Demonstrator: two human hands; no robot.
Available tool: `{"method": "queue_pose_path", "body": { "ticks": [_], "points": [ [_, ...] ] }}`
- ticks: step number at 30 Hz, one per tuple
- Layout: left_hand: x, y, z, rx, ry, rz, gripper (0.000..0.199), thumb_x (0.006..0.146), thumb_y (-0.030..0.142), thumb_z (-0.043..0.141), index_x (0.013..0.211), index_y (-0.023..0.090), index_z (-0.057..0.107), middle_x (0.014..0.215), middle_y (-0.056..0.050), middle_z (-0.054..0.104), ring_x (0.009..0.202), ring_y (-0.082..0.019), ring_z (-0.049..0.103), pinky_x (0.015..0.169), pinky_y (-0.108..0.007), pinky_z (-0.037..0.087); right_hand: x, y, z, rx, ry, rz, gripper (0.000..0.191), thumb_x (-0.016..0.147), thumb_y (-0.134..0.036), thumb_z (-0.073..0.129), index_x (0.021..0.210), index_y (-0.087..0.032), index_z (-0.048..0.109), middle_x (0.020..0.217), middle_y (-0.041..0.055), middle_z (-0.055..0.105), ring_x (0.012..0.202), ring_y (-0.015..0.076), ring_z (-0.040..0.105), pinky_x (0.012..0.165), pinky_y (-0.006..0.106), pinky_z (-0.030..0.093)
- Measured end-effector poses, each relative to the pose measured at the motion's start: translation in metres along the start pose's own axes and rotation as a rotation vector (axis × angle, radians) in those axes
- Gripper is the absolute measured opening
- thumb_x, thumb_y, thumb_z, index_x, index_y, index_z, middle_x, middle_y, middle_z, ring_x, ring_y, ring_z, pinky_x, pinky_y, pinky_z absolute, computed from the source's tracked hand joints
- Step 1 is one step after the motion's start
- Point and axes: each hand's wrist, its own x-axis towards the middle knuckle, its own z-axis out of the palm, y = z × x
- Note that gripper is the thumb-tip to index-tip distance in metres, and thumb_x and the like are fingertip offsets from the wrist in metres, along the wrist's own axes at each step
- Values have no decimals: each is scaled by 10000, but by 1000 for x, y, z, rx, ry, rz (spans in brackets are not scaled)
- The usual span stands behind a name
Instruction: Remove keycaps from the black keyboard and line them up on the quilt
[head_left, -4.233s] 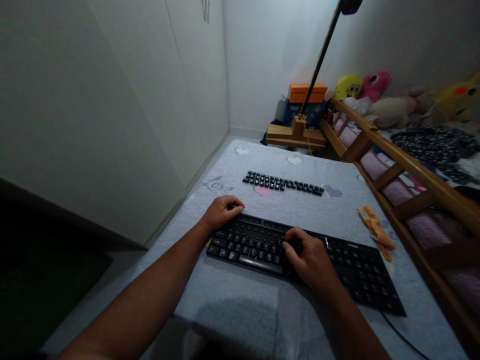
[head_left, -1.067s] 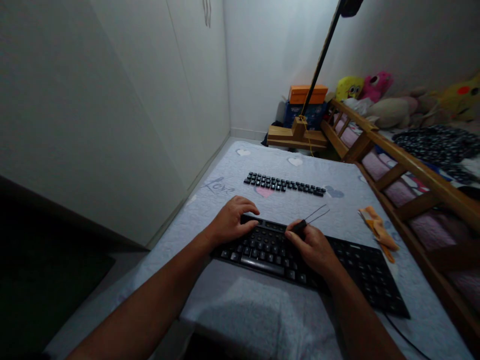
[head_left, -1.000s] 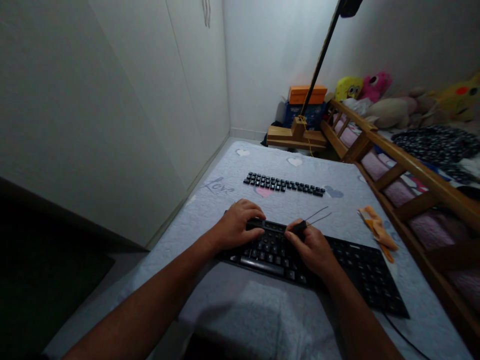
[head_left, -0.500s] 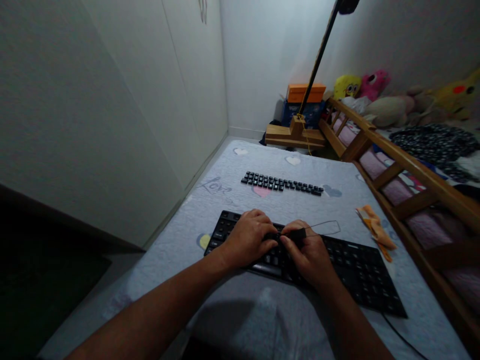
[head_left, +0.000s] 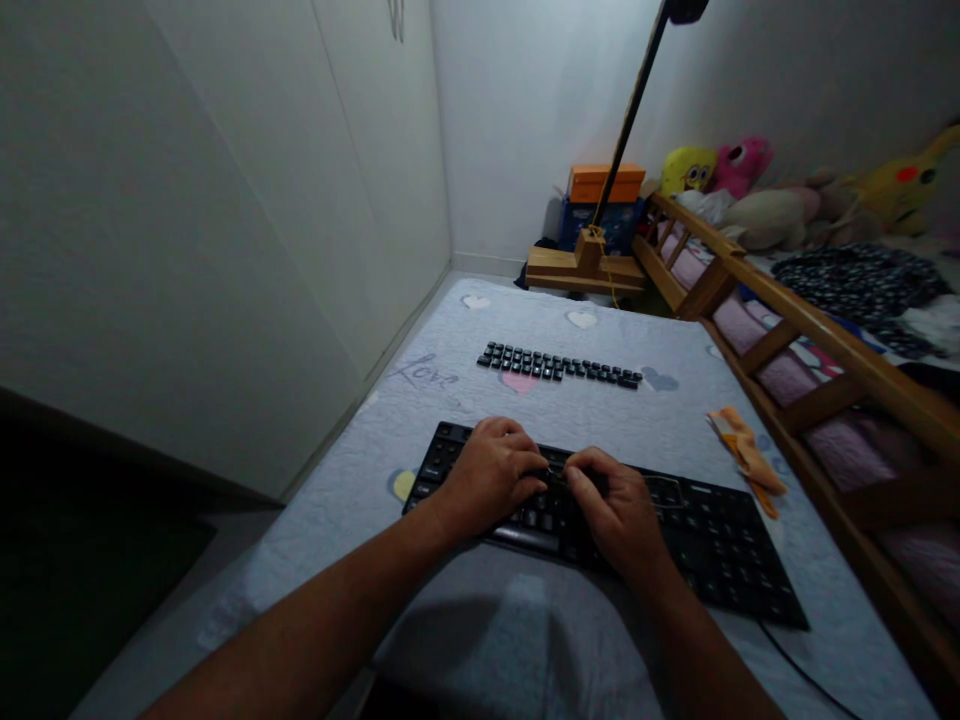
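Note:
A black keyboard [head_left: 720, 545] lies at a slant across the patterned cloth. My left hand [head_left: 499, 475] rests over its left part, thumb and fingertips drawn together near the middle keys; what they hold, if anything, is too small to tell. Just to the right, my right hand [head_left: 615, 500] is closed on a tool with a thin wire loop [head_left: 667, 492], which sticks out to the right over the keys. The two hands' fingertips are close together. Beyond the keyboard, several loose black keycaps [head_left: 525, 362] lie in rows on the cloth.
An orange cloth-like item [head_left: 746, 455] lies on the right of the covered table [head_left: 435, 330]. A wooden bed rail [head_left: 787, 290] runs along the right side, with plush toys behind it. A wooden stand [head_left: 589, 262] and boxes are at the back; a white cabinet [head_left: 300, 200] is at left.
My right hand has turned, and the wire loop has dropped lower over the keyboard. The tool's dark handle no longer shows above my fingers. The whole view has shifted slightly.

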Motion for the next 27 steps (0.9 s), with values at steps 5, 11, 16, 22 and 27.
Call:
{"method": "queue_pose_path", "body": {
  "ticks": [5, 11, 16, 22, 27],
  "points": [
    [0, 4, 1, 74, 17, 20, 180, 836, 329, 668, 976, 232, 727, 948, -42, 712, 1019, -235, 533, 936, -435, 363, -2, -2, 3, -75, 33, -26, 215, 921, -284, 453, 770, -206, 586, 697, -3, 604, 673, 158, 574, 664, 263, 421],
    [0, 6, 0, 124, 78, 21, 175, 853, 318, 646, 985, 225, 715, 951, -46, 711, 995, -236, 530, 966, -466, 345, -3, 0, 3, -147, 124, -75, 208, 934, -256, 423, 779, -212, 554, 705, 6, 572, 695, 171, 551, 679, 292, 419],
    [1, 2, -1, 44, 152, -14, 181, 836, 330, 668, 969, 220, 721, 961, -43, 720, 971, -231, 548, 963, -455, 365, -3, 3, 0, -240, 221, -188, 200, 913, -204, 427, 797, -214, 590, 902, 59, 545, 915, 221, 534, 816, 359, 433],
    [2, 1, -2, -152, 191, -46, 167, 802, 310, 708, 943, 222, 727, 927, -36, 723, 950, -214, 572, 937, -425, 403, -2, 8, 2, -276, 24, -195, 263, 898, -157, 451, 1080, -235, 624, 910, 47, 542, 808, 178, 575, 736, 305, 484],
    [2, 0, -5, -252, 171, -44, 167, 784, 295, 725, 933, 220, 732, 919, -41, 726, 950, -213, 583, 917, -409, 421, -2, 9, 3, -306, -27, -199, 233, 895, -213, 529, 1109, -242, 617, 919, 40, 560, 815, 178, 599, 740, 300, 498]
  ]
}}
